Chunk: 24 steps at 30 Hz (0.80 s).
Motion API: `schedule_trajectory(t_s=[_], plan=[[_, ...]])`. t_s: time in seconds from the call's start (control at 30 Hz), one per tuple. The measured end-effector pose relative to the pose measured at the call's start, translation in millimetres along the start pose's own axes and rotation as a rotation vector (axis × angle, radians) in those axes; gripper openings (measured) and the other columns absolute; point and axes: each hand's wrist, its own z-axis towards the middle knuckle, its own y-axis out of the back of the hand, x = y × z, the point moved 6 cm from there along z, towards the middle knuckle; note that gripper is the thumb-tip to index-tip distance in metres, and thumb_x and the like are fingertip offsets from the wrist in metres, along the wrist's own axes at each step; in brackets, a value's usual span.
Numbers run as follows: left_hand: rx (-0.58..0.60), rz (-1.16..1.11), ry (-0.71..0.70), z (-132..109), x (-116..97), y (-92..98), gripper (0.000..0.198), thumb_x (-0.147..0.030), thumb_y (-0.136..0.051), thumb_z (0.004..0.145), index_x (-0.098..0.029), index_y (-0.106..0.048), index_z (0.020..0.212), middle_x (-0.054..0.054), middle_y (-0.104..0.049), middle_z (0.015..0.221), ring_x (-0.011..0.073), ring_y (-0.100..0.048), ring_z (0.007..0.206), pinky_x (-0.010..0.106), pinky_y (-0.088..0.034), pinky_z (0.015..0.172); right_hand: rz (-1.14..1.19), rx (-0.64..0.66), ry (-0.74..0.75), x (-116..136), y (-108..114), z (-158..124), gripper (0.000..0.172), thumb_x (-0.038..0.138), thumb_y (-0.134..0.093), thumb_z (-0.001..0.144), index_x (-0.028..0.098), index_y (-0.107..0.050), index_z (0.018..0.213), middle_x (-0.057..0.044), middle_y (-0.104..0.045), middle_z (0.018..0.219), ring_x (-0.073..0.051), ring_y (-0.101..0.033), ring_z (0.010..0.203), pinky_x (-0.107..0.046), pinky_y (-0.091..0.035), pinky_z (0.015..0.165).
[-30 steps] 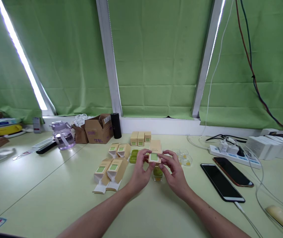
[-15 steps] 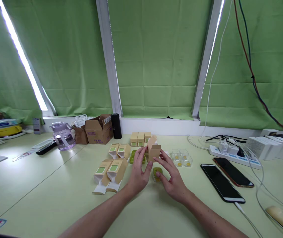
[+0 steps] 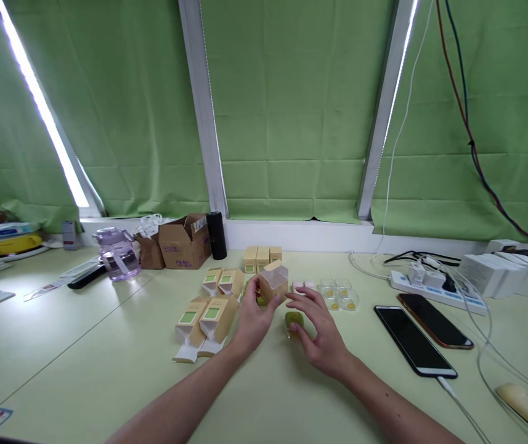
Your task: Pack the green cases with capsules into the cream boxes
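My left hand [image 3: 254, 316] is closed around a small brown cardboard box [image 3: 273, 281], tilted with its opening towards me. My right hand [image 3: 320, 330] has its fingers apart; the fingertips are beside the box's lower right edge, and whether they touch it I cannot tell. Near its thumb, a small green-topped container [image 3: 294, 319] stands on the table. Behind my left hand, other green pieces [image 3: 261, 301] are partly hidden. On the left lie several brown boxes with green labels [image 3: 218, 317], the front ones with flaps open.
Clear cups with yellow bits [image 3: 337, 294] stand to the right, beside small pale pieces [image 3: 303, 285]. More upright brown boxes [image 3: 262, 259] stand at the back. Two phones [image 3: 414, 340], a power strip [image 3: 439, 291] and loose cables lie right. A jug [image 3: 116, 253] and carton [image 3: 185, 241] are left.
The small box has turned and tipped, so its opening now faces me, and it has shifted slightly left with my left hand. My right fingers have come away from its flap.
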Motion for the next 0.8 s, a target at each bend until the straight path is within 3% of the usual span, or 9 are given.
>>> schedule_trajectory(t_s=[0.13,0.3,0.6,0.8], plan=[[-0.009,-0.047,0.025,2,1,1.6,0.039,-0.037,-0.071,0.087,-0.021,-0.053,0.118,0.007,-0.067,0.11,0.0226,-0.063,0.1,0.037,-0.049,0.091,-0.196,0.134,-0.079,-9,-4,1,0.045,0.015,-0.066,0.082,0.023,-0.061,0.126,-0.01,-0.071,0.123,-0.033,-0.052,0.128,-0.052,-0.047,0.105],[-0.012,-0.036,0.072,2,9,1.6,0.042,-0.028,-0.075,0.081,-0.02,-0.055,0.118,0.007,-0.068,0.112,0.0243,-0.064,0.106,0.038,-0.05,0.094,-0.388,0.296,-0.24,-22,-9,1,0.039,0.019,-0.073,0.077,0.021,-0.066,0.115,-0.011,-0.073,0.114,-0.033,-0.055,0.119,-0.047,-0.045,0.098],[0.094,0.137,0.092,2,25,-6.4,0.049,-0.01,-0.075,0.068,-0.021,-0.065,0.114,0.01,-0.073,0.11,0.0299,-0.066,0.104,0.045,-0.05,0.094,-0.554,0.286,-0.4,-49,7,5,0.029,0.019,-0.072,0.079,0.02,-0.07,0.108,-0.012,-0.075,0.103,-0.033,-0.056,0.116,-0.041,-0.041,0.092],[0.141,0.237,0.127,-4,33,-12.9,0.06,-0.006,-0.074,0.061,-0.021,-0.064,0.118,0.012,-0.072,0.112,0.0349,-0.063,0.111,0.051,-0.044,0.1,-0.555,0.284,-0.406,-50,7,5,0.024,0.019,-0.071,0.079,0.02,-0.069,0.103,-0.01,-0.075,0.103,-0.032,-0.057,0.113,-0.039,-0.039,0.09]])
